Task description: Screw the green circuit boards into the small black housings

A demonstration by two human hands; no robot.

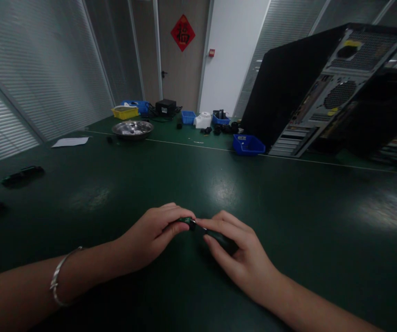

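My left hand (158, 233) is closed, its thumb and fingers pinching a small green circuit board (186, 220) with a black end. Most of the board is hidden by the fingers. Close on its right, my right hand (241, 251) is closed on a slim dark piece (200, 228) between thumb and fingers. That piece meets the board's black end; whether they are joined I cannot tell. Both hands are just above the green tabletop (170, 175). A silver bangle (56, 281) circles my left wrist.
At the left lie a dark green-and-black part (22, 175) and a white paper (71, 142). Farther back stand a metal bowl (132, 129), a yellow bin (125, 112), a black box (165, 107) and a blue bin (248, 145). A large computer case (288, 83) rises at the right.
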